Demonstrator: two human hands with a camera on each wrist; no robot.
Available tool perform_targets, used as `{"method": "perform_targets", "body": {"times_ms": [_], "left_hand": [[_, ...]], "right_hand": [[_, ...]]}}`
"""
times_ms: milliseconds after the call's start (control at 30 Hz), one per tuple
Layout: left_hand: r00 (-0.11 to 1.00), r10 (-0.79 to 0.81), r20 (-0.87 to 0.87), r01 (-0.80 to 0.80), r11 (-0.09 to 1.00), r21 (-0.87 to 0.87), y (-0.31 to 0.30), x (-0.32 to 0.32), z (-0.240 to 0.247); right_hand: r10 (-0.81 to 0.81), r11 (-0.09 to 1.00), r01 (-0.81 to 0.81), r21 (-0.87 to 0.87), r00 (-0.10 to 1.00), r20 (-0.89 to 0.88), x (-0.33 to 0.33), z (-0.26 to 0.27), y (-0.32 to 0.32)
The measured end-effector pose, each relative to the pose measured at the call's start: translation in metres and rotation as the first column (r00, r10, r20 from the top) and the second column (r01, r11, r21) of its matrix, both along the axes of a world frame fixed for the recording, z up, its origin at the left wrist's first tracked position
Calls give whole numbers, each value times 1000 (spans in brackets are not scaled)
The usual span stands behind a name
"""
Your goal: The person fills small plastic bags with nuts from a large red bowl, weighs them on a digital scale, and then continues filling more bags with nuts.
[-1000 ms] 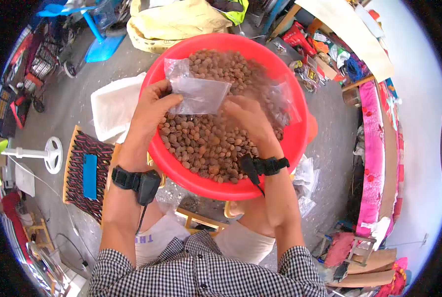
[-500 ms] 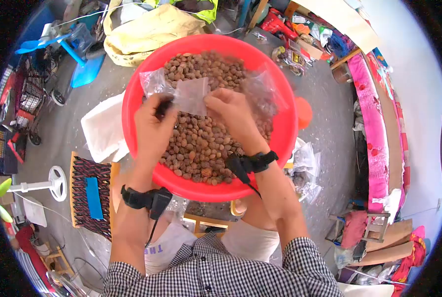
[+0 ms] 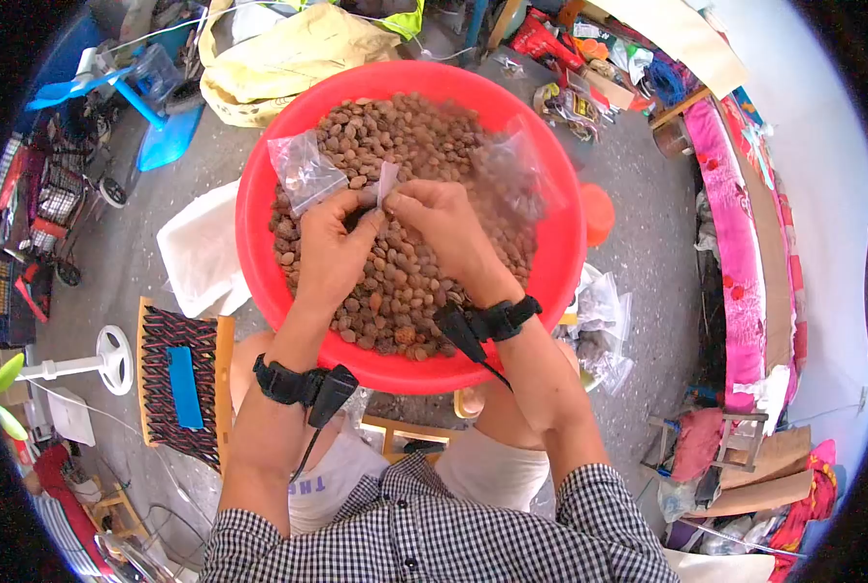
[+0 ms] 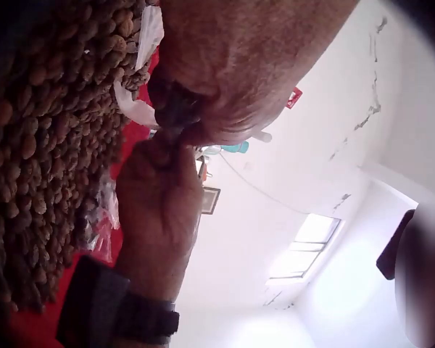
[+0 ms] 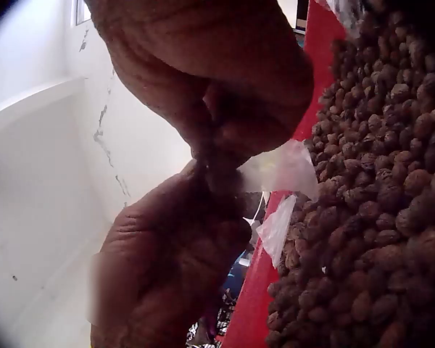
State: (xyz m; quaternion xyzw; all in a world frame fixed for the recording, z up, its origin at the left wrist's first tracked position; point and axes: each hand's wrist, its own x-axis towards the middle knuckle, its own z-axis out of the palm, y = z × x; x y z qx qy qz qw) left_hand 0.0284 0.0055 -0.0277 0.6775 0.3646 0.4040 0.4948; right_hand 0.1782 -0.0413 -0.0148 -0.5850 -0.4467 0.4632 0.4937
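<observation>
Over a red basin (image 3: 259,282) heaped with brown wrinkled pits (image 3: 385,301), the two hands meet at a small clear plastic bag (image 3: 387,182). The left hand (image 3: 337,243) pinches one side of it between thumb and fingers. The right hand (image 3: 445,228) pinches the other side, its fingertips right beside the left ones. A narrow strip of the bag stands up between them, the rest hidden by the fingers. In the right wrist view a pale flap of the bag (image 5: 286,170) sticks out past the fingers.
Clear plastic bags lie in the basin at the left (image 3: 306,173) and right (image 3: 521,170). The basin stands over the person's lap. Around it are a white container (image 3: 201,248), a yellow sack (image 3: 298,58), a woven stool (image 3: 186,379) and more plastic bags (image 3: 604,321).
The bag, earlier spread flat between the hands, is now narrowed to a strip. The left hand has come in towards the right hand. The head view has shifted slightly.
</observation>
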Motion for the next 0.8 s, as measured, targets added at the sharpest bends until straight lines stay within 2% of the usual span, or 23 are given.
{"method": "perform_targets", "body": {"times_ms": [100, 200, 300, 500, 667, 800], "left_hand": [[999, 6, -42, -6, 1000, -3, 2, -1, -4], [1000, -1, 10, 2, 995, -98, 1, 0, -4], [997, -74, 28, 75, 997, -29, -3, 4, 2], [977, -152, -149, 163, 984, 67, 1, -2, 0], [987, -127, -96, 135, 987, 82, 0, 0, -3], [992, -126, -25, 128, 990, 54, -2, 2, -5]], "right_hand": [[-4, 1000, 4, 15, 1000, 25, -1, 2, -2], [-35, 999, 35, 14, 999, 19, -3, 4, -3], [-63, 998, 63, -7, 997, 42, -1, 0, -1], [-65, 997, 66, 28, 998, -9, 4, -3, -3], [-45, 999, 42, 33, 995, 89, 4, -11, 0], [-76, 996, 73, 52, 995, 63, 2, -14, 0]]}}
